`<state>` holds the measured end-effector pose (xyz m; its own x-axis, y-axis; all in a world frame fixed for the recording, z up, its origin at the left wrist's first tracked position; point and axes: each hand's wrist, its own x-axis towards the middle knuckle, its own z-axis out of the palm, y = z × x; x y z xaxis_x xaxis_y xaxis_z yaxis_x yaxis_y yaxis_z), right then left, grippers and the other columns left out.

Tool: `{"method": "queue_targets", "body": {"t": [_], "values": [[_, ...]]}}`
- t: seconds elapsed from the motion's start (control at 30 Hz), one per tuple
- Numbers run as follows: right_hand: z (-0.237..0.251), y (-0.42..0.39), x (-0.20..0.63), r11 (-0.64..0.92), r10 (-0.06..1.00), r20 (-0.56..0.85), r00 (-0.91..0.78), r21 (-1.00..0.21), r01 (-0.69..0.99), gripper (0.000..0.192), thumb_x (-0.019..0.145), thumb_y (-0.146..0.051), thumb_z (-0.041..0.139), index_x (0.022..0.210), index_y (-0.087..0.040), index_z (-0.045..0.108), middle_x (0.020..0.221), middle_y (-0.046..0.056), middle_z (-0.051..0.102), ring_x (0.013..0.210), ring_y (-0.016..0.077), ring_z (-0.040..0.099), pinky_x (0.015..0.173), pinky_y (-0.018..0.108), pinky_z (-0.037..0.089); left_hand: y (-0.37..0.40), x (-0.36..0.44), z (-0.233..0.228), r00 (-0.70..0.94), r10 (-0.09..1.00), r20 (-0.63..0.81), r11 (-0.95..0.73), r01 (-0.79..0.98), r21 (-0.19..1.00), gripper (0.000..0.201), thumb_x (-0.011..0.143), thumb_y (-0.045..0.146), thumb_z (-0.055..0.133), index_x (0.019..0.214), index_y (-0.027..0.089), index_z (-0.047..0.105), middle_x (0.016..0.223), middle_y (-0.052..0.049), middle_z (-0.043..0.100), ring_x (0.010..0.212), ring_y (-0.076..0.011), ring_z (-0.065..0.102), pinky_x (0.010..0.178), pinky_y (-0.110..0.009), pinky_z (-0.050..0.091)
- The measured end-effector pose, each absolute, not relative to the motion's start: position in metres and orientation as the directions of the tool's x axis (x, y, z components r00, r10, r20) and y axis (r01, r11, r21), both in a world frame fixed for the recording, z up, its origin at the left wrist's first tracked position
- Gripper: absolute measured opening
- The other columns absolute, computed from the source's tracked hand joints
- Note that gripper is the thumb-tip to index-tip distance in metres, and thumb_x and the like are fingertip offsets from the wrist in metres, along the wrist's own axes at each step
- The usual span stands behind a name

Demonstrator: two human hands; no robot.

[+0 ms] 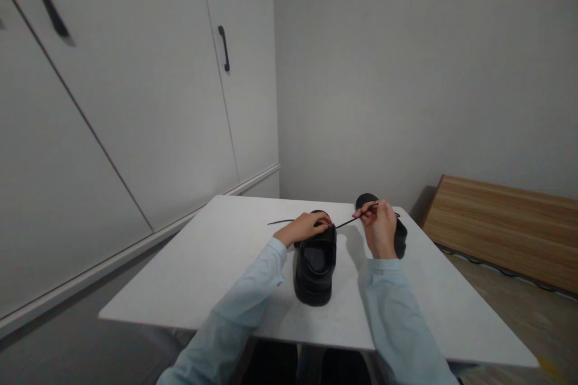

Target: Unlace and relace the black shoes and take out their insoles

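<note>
A black shoe (315,267) stands on the white table (217,271), heel towards me. My left hand (301,228) rests on its tongue area, fingers pressed down on the front of the shoe. My right hand (380,225) is raised just to the right and pinches a black lace (347,224) that runs taut from the shoe to my fingers. Another lace end (280,222) trails left on the tabletop. A second black shoe (397,230) lies behind my right hand, mostly hidden by it.
White cabinet doors (135,102) with a black handle (224,48) line the left wall. A wooden bench or bed frame (501,228) stands low at the right. A plain wall rises behind the table.
</note>
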<state>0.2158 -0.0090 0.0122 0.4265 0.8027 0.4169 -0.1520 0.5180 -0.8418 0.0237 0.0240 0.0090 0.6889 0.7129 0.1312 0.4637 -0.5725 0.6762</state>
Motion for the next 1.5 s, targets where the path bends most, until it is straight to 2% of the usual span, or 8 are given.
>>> {"method": "queue_targets", "body": {"t": [0.27, 0.4, 0.63, 0.8, 0.93, 1.17, 1.33, 1.5], "values": [[0.004, -0.011, 0.191, 0.477, 0.835, 0.510, 0.207, -0.858, 0.190, 0.042, 0.089, -0.059, 0.038, 0.068, -0.023, 0.045, 0.063, -0.002, 0.053, 0.063, 0.0131, 0.053, 0.066, 0.024, 0.044, 0.034, -0.008, 0.010, 0.472, 0.807, 0.354, -0.572, 0.480, 0.665, 0.030, 0.092, 0.036, 0.042, 0.107, 0.019, 0.061, 0.101, -0.004, 0.071, 0.095, -0.0145, 0.063, 0.086, -0.023, 0.045], [0.006, -0.014, 0.182, 0.459, 0.857, 0.494, 0.147, -0.861, 0.221, 0.041, 0.089, -0.057, 0.039, 0.068, -0.023, 0.044, 0.063, -0.001, 0.054, 0.065, 0.0146, 0.054, 0.068, 0.025, 0.044, 0.052, -0.049, -0.009, 0.182, 0.969, 0.166, -0.242, 0.828, 0.506, 0.023, 0.085, 0.028, 0.055, 0.107, 0.021, 0.060, 0.102, -0.003, 0.068, 0.094, -0.0145, 0.063, 0.085, -0.023, 0.046], [-0.001, -0.017, 0.168, 0.431, 0.882, 0.466, 0.066, -0.856, 0.285, 0.037, 0.091, -0.052, 0.037, 0.067, -0.024, 0.041, 0.061, -0.002, 0.051, 0.063, 0.0152, 0.052, 0.063, 0.025, 0.042, 0.056, -0.074, -0.045, -0.087, 0.992, 0.088, 0.050, 0.933, 0.356, 0.024, 0.076, 0.026, 0.065, 0.099, 0.018, 0.062, 0.114, -0.015, 0.059, 0.108, -0.0305, 0.054, 0.087, -0.041, 0.043], [-0.006, -0.016, 0.167, 0.429, 0.885, 0.463, 0.058, -0.856, 0.290, 0.034, 0.092, -0.049, 0.038, 0.069, -0.024, 0.042, 0.061, -0.003, 0.051, 0.062, 0.0149, 0.052, 0.062, 0.026, 0.040, 0.055, -0.074, -0.048, -0.110, 0.988, 0.104, 0.066, 0.932, 0.356, 0.011, 0.078, 0.024, 0.060, 0.084, 0.015, 0.064, 0.106, -0.017, 0.062, 0.106, -0.0326, 0.055, 0.084, -0.041, 0.043], [-0.007, -0.014, 0.167, 0.445, 0.875, 0.477, 0.081, -0.859, 0.254, 0.035, 0.091, -0.050, 0.039, 0.069, -0.023, 0.044, 0.062, -0.002, 0.052, 0.062, 0.0156, 0.052, 0.062, 0.027, 0.040, 0.056, -0.072, -0.038, -0.036, 0.988, 0.149, -0.031, 0.906, 0.421, 0.013, 0.084, 0.020, 0.052, 0.091, 0.016, 0.063, 0.093, -0.012, 0.068, 0.093, -0.0233, 0.062, 0.080, -0.033, 0.045], [-0.007, -0.015, 0.165, 0.448, 0.870, 0.485, 0.087, -0.852, 0.270, 0.034, 0.091, -0.047, 0.041, 0.067, -0.022, 0.044, 0.062, -0.002, 0.053, 0.060, 0.0152, 0.053, 0.060, 0.027, 0.039, 0.046, -0.047, -0.009, 0.044, 0.889, 0.456, -0.444, 0.331, 0.833, 0.016, 0.074, 0.032, 0.066, 0.078, 0.016, 0.067, 0.084, -0.006, 0.072, 0.085, -0.0196, 0.065, 0.083, -0.030, 0.047], [-0.008, -0.016, 0.164, 0.447, 0.872, 0.486, 0.048, -0.834, 0.322, 0.033, 0.092, -0.045, 0.039, 0.069, -0.022, 0.044, 0.062, -0.003, 0.051, 0.061, 0.0147, 0.052, 0.061, 0.027, 0.038, 0.033, -0.023, -0.007, 0.167, 0.925, 0.343, -0.309, -0.196, 0.930, 0.031, 0.070, 0.042, 0.070, 0.077, 0.013, 0.062, 0.095, -0.011, 0.071, 0.087, -0.0193, 0.066, 0.085, -0.035, 0.050], [-0.009, -0.016, 0.163, 0.445, 0.881, 0.474, 0.007, -0.833, 0.328, 0.033, 0.092, -0.047, 0.038, 0.069, -0.023, 0.042, 0.062, -0.004, 0.050, 0.059, 0.0144, 0.052, 0.058, 0.026, 0.038, 0.023, -0.005, -0.009, 0.292, 0.900, 0.324, -0.196, -0.391, 0.899, 0.032, 0.073, 0.042, 0.069, 0.075, 0.015, 0.052, 0.074, -0.006, 0.071, 0.072, -0.0149, 0.066, 0.078, -0.030, 0.050]]}}
